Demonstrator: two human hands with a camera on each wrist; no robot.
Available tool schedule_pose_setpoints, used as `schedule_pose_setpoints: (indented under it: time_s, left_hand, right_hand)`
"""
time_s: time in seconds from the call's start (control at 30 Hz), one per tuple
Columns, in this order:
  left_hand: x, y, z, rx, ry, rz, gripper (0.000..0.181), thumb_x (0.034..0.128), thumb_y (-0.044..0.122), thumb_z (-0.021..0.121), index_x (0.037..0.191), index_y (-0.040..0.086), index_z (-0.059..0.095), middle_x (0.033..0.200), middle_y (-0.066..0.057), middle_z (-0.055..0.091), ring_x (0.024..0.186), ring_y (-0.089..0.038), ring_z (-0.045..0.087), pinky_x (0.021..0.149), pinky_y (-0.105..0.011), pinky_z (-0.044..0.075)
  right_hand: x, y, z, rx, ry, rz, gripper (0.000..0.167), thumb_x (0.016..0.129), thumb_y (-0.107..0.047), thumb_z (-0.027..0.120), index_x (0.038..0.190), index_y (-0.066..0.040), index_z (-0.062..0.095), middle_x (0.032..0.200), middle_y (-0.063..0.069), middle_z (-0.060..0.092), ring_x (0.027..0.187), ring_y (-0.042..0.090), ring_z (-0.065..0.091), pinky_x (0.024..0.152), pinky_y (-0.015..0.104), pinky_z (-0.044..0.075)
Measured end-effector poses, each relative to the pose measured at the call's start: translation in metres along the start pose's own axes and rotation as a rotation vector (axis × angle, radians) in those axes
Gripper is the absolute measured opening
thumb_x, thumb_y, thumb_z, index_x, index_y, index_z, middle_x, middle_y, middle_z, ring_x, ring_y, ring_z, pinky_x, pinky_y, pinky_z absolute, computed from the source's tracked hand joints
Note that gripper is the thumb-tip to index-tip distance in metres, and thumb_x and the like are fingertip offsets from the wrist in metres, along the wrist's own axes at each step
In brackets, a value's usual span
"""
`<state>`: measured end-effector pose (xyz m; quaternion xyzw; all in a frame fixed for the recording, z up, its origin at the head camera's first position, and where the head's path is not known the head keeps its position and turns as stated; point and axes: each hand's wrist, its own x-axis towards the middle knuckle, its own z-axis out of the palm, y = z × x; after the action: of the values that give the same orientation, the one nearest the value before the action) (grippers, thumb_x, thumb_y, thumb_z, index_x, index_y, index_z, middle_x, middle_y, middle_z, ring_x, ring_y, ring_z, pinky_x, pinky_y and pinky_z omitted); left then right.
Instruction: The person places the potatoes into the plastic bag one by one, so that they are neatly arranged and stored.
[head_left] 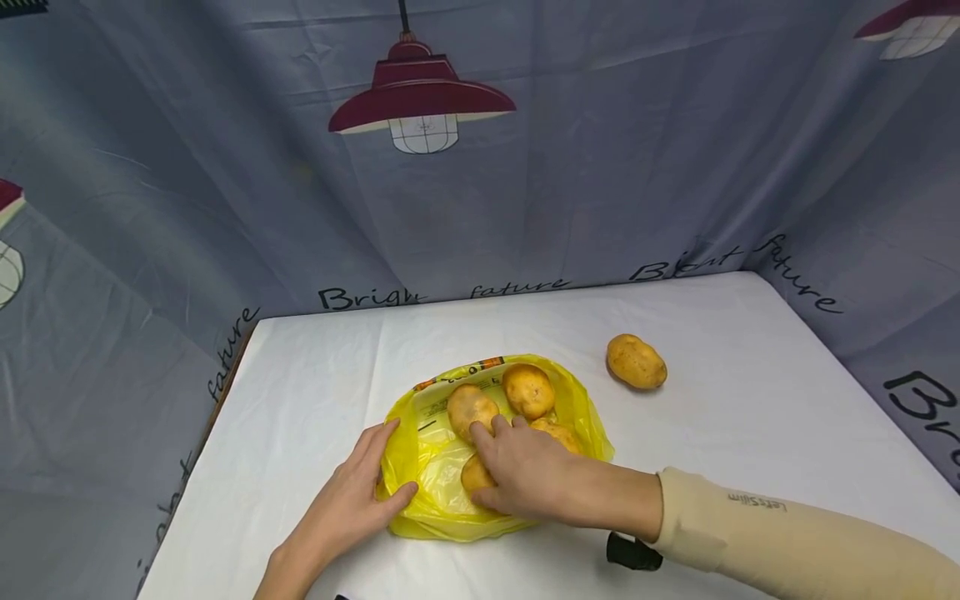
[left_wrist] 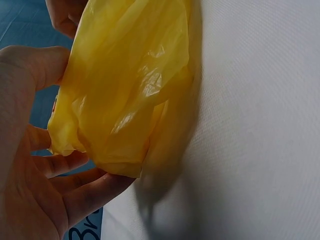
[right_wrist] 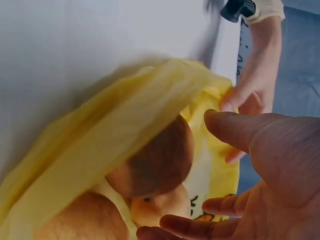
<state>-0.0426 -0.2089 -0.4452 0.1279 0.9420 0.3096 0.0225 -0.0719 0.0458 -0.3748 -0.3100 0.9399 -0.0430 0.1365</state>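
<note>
A yellow plastic bag (head_left: 442, 479) lies with its mouth spread on the white table, and several potatoes (head_left: 528, 391) sit inside. My left hand (head_left: 352, 492) holds the bag's left rim, thumb over the edge; in the left wrist view its fingers (left_wrist: 92, 197) lie against the plastic. Above the bag's opening, my right hand (head_left: 528, 471) reaches in over the potatoes, partly covering them. The right wrist view shows its fingers (right_wrist: 200, 227) spread and the palm holding nothing, close to a potato (right_wrist: 155, 162). Another potato (head_left: 636, 362) lies on the table to the bag's right.
The white cloth-covered table (head_left: 315, 367) is bordered by a grey-blue curtain (head_left: 600, 167) with printed lamps and lettering. A black object (head_left: 633, 552) shows beside the right sleeve (head_left: 765, 525).
</note>
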Motion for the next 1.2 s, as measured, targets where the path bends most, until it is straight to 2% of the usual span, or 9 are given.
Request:
schedule_pose_setpoints:
  time_s: [0.33, 0.47, 0.53, 0.63, 0.83, 1.03, 1.2]
  left_hand:
    - [0.0, 0.0, 0.0, 0.002, -0.003, -0.008, 0.083, 0.0872, 0.037, 0.077, 0.155, 0.013, 0.035, 0.152, 0.001, 0.04, 0.128, -0.026, 0.053, 0.105, -0.047, 0.043]
    - [0.0, 0.001, 0.0, 0.008, -0.003, -0.008, 0.083, 0.0872, 0.037, 0.076, 0.155, 0.013, 0.035, 0.152, 0.001, 0.04, 0.128, -0.027, 0.054, 0.105, -0.047, 0.043]
    - [0.0, 0.001, 0.0, 0.007, -0.005, -0.012, 0.083, 0.0873, 0.037, 0.076, 0.155, 0.013, 0.036, 0.152, 0.001, 0.04, 0.128, -0.027, 0.054, 0.104, -0.047, 0.043]
    - [0.0, 0.001, 0.0, 0.006, -0.005, -0.015, 0.083, 0.0873, 0.037, 0.076, 0.155, 0.013, 0.036, 0.152, 0.001, 0.04, 0.127, -0.027, 0.054, 0.104, -0.048, 0.043]
    - [-0.001, 0.002, 0.0, 0.012, 0.001, -0.009, 0.082, 0.0872, 0.037, 0.076, 0.155, 0.012, 0.036, 0.151, 0.001, 0.04, 0.127, -0.027, 0.054, 0.104, -0.048, 0.044]
    - [0.0, 0.002, 0.0, 0.012, 0.0, -0.008, 0.082, 0.0873, 0.037, 0.076, 0.155, 0.013, 0.036, 0.151, 0.0, 0.04, 0.127, -0.027, 0.054, 0.104, -0.048, 0.044]
    - [0.0, 0.002, 0.001, 0.012, -0.004, -0.017, 0.082, 0.0874, 0.038, 0.076, 0.155, 0.013, 0.035, 0.152, 0.0, 0.04, 0.127, -0.027, 0.054, 0.104, -0.048, 0.044]
  right_hand:
    - [-0.001, 0.01, -0.015, -0.06, 0.094, -0.005, 0.06, 0.086, -0.055, 0.074, 0.117, -0.007, 0.055, 0.099, 0.01, 0.057, 0.093, 0.03, 0.053, 0.068, 0.039, 0.052]
    - [-0.003, 0.015, -0.02, -0.07, 0.141, -0.005, 0.071, 0.088, -0.057, 0.071, 0.13, -0.003, 0.053, 0.123, 0.02, 0.056, 0.116, 0.039, 0.051, 0.09, 0.051, 0.05]
    - [-0.003, 0.017, -0.022, -0.071, 0.163, 0.002, 0.078, 0.089, -0.058, 0.07, 0.139, -0.002, 0.049, 0.139, 0.025, 0.049, 0.13, 0.046, 0.043, 0.101, 0.059, 0.042]
    - [-0.002, 0.021, -0.024, -0.094, 0.188, 0.026, 0.087, 0.089, -0.062, 0.066, 0.149, -0.003, 0.042, 0.152, 0.028, 0.036, 0.14, 0.05, 0.03, 0.107, 0.063, 0.033]
    - [0.002, 0.031, -0.029, -0.144, 0.209, 0.083, 0.098, 0.089, -0.071, 0.058, 0.157, -0.006, 0.032, 0.161, 0.027, 0.021, 0.145, 0.051, 0.019, 0.108, 0.065, 0.031]
    - [0.007, 0.042, -0.032, -0.148, 0.24, 0.135, 0.097, 0.089, -0.072, 0.056, 0.157, -0.006, 0.032, 0.161, 0.027, 0.02, 0.145, 0.051, 0.02, 0.107, 0.067, 0.03]
    - [0.009, 0.05, -0.034, -0.15, 0.233, 0.168, 0.097, 0.09, -0.073, 0.053, 0.158, -0.006, 0.031, 0.161, 0.028, 0.02, 0.144, 0.051, 0.021, 0.107, 0.067, 0.031]
